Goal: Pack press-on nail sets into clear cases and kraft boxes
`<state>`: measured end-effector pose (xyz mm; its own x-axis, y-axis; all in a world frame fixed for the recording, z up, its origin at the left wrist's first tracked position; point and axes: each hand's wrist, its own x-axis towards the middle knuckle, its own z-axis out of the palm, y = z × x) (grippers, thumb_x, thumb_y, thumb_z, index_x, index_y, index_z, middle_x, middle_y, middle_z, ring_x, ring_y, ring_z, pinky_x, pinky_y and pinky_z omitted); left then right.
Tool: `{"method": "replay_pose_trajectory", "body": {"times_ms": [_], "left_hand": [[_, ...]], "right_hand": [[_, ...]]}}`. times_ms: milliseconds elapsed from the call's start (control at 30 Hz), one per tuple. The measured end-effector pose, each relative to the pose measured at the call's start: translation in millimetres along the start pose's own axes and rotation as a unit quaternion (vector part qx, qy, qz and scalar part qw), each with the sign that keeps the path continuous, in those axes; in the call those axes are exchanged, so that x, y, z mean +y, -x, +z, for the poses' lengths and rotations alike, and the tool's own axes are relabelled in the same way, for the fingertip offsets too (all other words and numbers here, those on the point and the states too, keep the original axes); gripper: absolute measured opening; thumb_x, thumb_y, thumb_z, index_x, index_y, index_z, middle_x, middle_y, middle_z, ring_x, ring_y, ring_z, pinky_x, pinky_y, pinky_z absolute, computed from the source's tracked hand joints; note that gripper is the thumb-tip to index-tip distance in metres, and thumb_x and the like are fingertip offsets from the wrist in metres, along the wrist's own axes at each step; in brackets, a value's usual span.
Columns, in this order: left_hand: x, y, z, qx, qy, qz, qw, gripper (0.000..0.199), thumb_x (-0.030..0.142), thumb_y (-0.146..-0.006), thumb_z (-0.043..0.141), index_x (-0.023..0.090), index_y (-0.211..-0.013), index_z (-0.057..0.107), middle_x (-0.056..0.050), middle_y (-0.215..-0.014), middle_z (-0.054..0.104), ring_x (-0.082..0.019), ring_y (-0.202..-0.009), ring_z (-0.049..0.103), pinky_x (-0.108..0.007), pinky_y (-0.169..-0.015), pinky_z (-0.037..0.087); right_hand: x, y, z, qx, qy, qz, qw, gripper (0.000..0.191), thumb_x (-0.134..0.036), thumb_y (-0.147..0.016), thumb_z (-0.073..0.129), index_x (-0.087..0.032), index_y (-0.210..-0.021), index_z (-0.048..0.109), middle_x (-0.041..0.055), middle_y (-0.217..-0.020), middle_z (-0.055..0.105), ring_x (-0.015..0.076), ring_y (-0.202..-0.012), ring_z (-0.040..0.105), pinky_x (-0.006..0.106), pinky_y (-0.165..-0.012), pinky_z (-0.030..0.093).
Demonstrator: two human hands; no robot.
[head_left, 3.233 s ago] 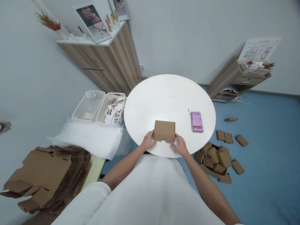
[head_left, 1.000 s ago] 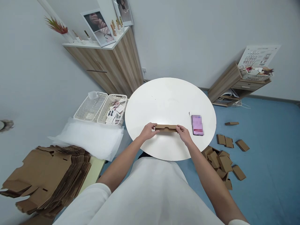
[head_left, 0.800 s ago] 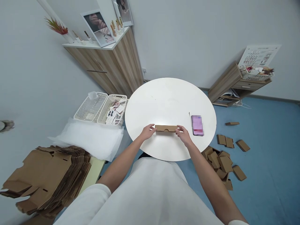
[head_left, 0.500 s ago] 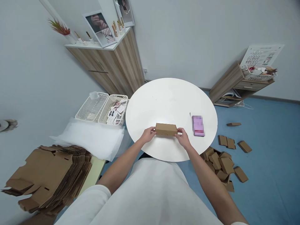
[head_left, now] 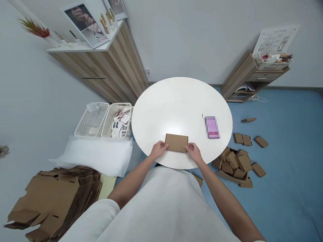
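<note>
Lying between the hands (head_left: 158, 150) (head_left: 193, 153), the brown box (head_left: 176, 143) is gripped at both ends by half-curled fingers.

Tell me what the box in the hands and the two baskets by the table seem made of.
Box: matte brown cardboard, judging by its papery colour and creased edges.
Baskets: probably white plastic, smooth-looking, with moulded-looking hole patterns.

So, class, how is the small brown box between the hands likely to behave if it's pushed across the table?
The small brown box will probably keep its shape, since its panels look flat and crisp-edged. Its broad, low form suggests sliding over the smooth-looking white table rather than rolling or tipping. Cardboard hints at lightness, but its contents are hidden.
</note>
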<state>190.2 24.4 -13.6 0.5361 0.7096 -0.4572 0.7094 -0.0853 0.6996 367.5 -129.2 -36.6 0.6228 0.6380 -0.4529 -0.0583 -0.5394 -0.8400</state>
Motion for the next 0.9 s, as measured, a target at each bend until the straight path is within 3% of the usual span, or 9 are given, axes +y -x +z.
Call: {"method": "replay_pose_trajectory", "body": {"times_ms": [133,233,467,700,900], "left_hand": [[-2,-10,-4.7,0.003,-0.045,-0.003,0.999,0.044,0.052,-0.074,0.049,0.018,-0.102,0.049,-0.006,-0.09,0.061,-0.018,-0.08,0.058,-0.029,-0.069,0.043],[-5,-19,-5.7,-0.004,-0.058,0.016,0.998,0.051,0.049,-0.075,0.05,0.018,-0.114,0.042,-0.006,-0.092,0.06,-0.019,-0.08,0.058,-0.029,-0.069,0.042],[-17,-21,-1.1,-0.036,-0.061,0.073,0.995,0.045,0.033,-0.076,0.052,0.021,-0.118,0.043,-0.005,-0.093,0.057,-0.017,-0.078,0.057,-0.029,-0.07,0.043],[-21,-5,1.5,-0.035,-0.05,0.085,0.994,0.046,0.027,-0.078,0.048,0.02,-0.123,0.04,-0.008,-0.096,0.053,-0.019,-0.087,0.053,-0.031,-0.075,0.042],[-4,2,16.2,-0.051,0.008,0.078,0.996,0.057,0.028,-0.077,0.05,0.023,-0.13,0.031,-0.009,-0.102,0.047,-0.019,-0.094,0.05,-0.032,-0.078,0.043]], "right_hand": [[-6,3,3,0.017,0.064,0.036,0.997,0.054,-0.051,-0.071,0.047,-0.021,-0.115,0.044,0.0035,-0.087,0.059,0.0184,-0.078,0.057,0.033,-0.074,0.041],[-15,3,7,0.039,0.099,0.052,0.993,0.053,-0.052,-0.075,0.04,-0.021,-0.117,0.044,0.0054,-0.091,0.059,0.0196,-0.081,0.055,0.032,-0.074,0.039],[-18,15,26,0.065,0.151,0.035,0.986,0.051,-0.042,-0.075,0.043,-0.022,-0.122,0.042,0.0044,-0.092,0.057,0.0186,-0.079,0.053,0.031,-0.071,0.039],[-6,41,32,0.01,0.09,0.05,0.995,0.064,-0.038,-0.07,0.05,-0.027,-0.131,0.031,0.0014,-0.09,0.055,0.0137,-0.065,0.052,0.031,-0.071,0.041],[-7,53,15,-0.003,-0.002,0.062,0.998,0.07,-0.038,-0.069,0.054,-0.03,-0.133,0.025,0.0036,-0.106,0.053,0.0119,-0.066,0.055,0.031,-0.071,0.044]]}}
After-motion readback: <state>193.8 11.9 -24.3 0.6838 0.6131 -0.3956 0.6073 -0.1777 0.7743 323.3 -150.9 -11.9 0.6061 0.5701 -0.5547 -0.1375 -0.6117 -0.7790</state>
